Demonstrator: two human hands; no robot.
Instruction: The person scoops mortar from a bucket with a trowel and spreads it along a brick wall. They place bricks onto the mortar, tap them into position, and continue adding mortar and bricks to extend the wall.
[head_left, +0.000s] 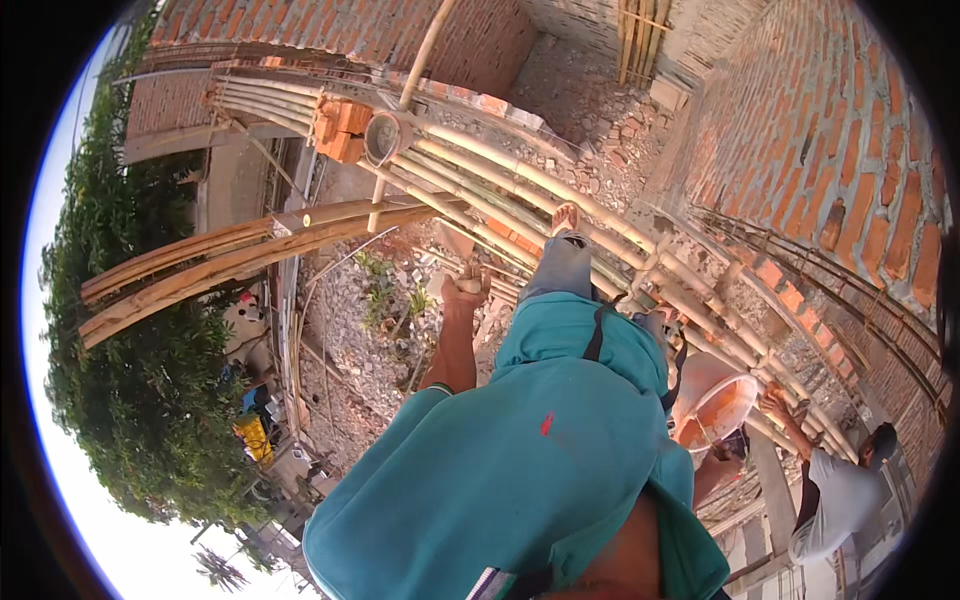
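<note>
The left hand [466, 287] grips a bamboo pole [520, 215] of the scaffold for balance; the right hand's state cannot be told, hidden near the orange bucket [718, 405].

The person's shirt [520, 470] is a flat teal with one small red mark on it, crossed by a black strap [596, 335], and the trouser leg [562, 265] beyond it is faded grey-blue. The bamboo poles [520, 185] underfoot run pale yellow to tan, the brick wall [830, 150] shows orange-red blocks in a grid of grey mortar, and the rubble [600, 150] below is a grey and reddish speckle. The pan [712, 405] is whitish outside and stained orange inside, the other worker's shirt [835, 495] is light grey, and the trees [150, 390] are dark green.
</note>
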